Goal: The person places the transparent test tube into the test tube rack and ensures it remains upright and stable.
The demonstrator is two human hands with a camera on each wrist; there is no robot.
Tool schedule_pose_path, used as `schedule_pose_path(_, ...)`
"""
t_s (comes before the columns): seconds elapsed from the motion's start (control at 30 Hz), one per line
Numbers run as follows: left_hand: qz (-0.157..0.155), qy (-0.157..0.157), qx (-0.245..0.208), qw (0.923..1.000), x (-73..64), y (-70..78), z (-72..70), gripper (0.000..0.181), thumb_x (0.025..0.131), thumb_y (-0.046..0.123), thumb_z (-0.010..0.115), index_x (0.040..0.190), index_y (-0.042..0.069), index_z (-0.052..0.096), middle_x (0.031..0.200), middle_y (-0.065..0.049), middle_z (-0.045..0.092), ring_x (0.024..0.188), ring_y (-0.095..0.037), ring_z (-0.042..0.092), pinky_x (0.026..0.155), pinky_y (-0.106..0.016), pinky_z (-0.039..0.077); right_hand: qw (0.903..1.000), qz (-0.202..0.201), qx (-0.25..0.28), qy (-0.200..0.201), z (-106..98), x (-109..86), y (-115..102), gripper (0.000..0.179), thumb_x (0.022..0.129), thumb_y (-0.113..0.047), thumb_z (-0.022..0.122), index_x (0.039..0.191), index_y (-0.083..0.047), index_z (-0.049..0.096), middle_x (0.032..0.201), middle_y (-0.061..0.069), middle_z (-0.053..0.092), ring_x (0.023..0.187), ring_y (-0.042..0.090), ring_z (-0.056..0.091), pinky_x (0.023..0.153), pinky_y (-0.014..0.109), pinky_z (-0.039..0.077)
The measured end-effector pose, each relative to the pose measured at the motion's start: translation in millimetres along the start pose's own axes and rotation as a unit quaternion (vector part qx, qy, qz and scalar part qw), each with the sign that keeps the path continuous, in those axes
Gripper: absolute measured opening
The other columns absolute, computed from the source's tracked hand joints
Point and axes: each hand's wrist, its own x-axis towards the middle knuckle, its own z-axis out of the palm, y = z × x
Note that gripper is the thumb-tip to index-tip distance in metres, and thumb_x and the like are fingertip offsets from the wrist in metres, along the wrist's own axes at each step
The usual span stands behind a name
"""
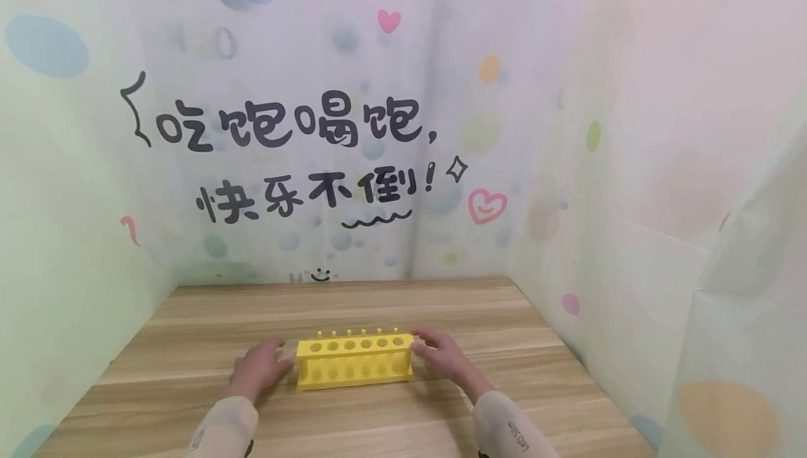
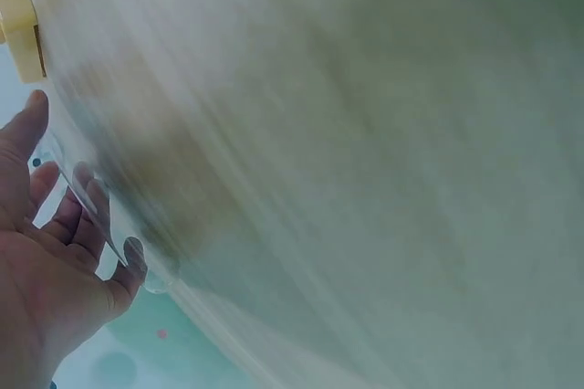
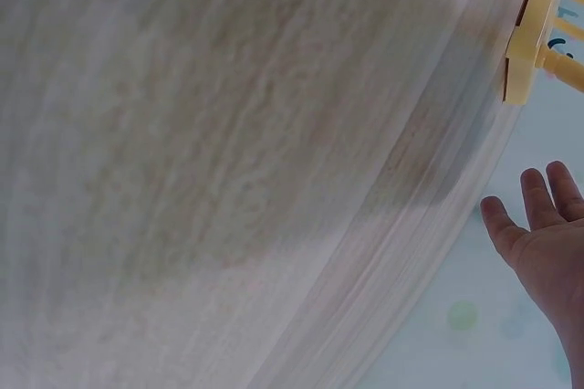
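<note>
A yellow test tube rack (image 1: 354, 367) stands upright on the wooden table, its top bar pierced by a row of round holes and pegs rising along the back. Just off its left end is my left hand (image 1: 260, 367), thumb towards the rack and fingers spread. By the fingers, the left wrist view has a clear, shiny edge (image 2: 91, 211); what it belongs to I cannot tell. At the rack's right end is my right hand (image 1: 444, 356), fingers loosely extended. The right wrist view has those fingertips (image 3: 493, 209) apart from the rack's end (image 3: 518, 74).
The wood-grain table (image 1: 353, 423) reaches back to a pale patterned backdrop (image 1: 302, 45) with dots, hearts and black lettering. Similar sheets hang close on the left (image 1: 57, 185) and right (image 1: 637, 185) sides of the table.
</note>
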Motion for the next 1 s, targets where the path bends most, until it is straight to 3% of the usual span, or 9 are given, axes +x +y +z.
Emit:
schedule_pose_path(0.27, 0.003, 0.001, 0.017, 0.9999, -0.7, 1.4, -1.4, 0.036, 0.096, 0.015, 0.069, 0.125, -0.007, 0.066, 0.132, -0.032, 0.065, 0.122, -0.054, 0.060, 0.100, -0.075, 0.043, 1.0000, 0.003, -0.009, -0.003, 0.7, 2.3, 1.4, 0.044, 0.106, -0.031, 0.061, 0.139, -0.003, 0.063, 0.148, 0.030, 0.057, 0.136, 0.057, 0.052, 0.111, 0.068, 0.045)
schedule_pose_path(0.6, 0.003, -0.001, 0.007, 1.0000, -1.9, 1.9, -4.9, 0.032, 0.097, 0.014, 0.067, 0.121, -0.006, 0.068, 0.124, -0.030, 0.069, 0.115, -0.051, 0.064, 0.097, -0.072, 0.046, 1.0000, -0.001, -0.001, -0.001, 1.0, 1.1, 0.8, 0.039, 0.105, -0.026, 0.063, 0.137, -0.002, 0.065, 0.146, 0.030, 0.059, 0.135, 0.056, 0.053, 0.110, 0.068, 0.046)
schedule_pose_path(0.83, 0.008, 0.012, -0.014, 0.9998, -4.4, 4.2, -10.8, 0.032, 0.097, 0.016, 0.064, 0.121, -0.005, 0.069, 0.106, -0.020, 0.075, 0.099, -0.039, 0.070, 0.091, -0.067, 0.052, 1.0000, 0.001, 0.004, -0.001, 0.5, 0.5, -0.3, 0.038, 0.105, -0.024, 0.063, 0.136, -0.002, 0.065, 0.146, 0.031, 0.058, 0.135, 0.056, 0.054, 0.110, 0.068, 0.047)
schedule_pose_path(1.0, 0.015, 0.025, -0.037, 0.9989, -6.4, 2.9, -17.5, 0.034, 0.100, 0.015, 0.061, 0.127, -0.005, 0.065, 0.099, -0.013, 0.073, 0.087, -0.028, 0.067, 0.084, -0.058, 0.056, 1.0000, 0.001, 0.001, -0.005, 1.1, 2.0, 2.8, 0.040, 0.106, -0.027, 0.061, 0.137, -0.003, 0.064, 0.148, 0.030, 0.058, 0.137, 0.055, 0.052, 0.112, 0.067, 0.045)
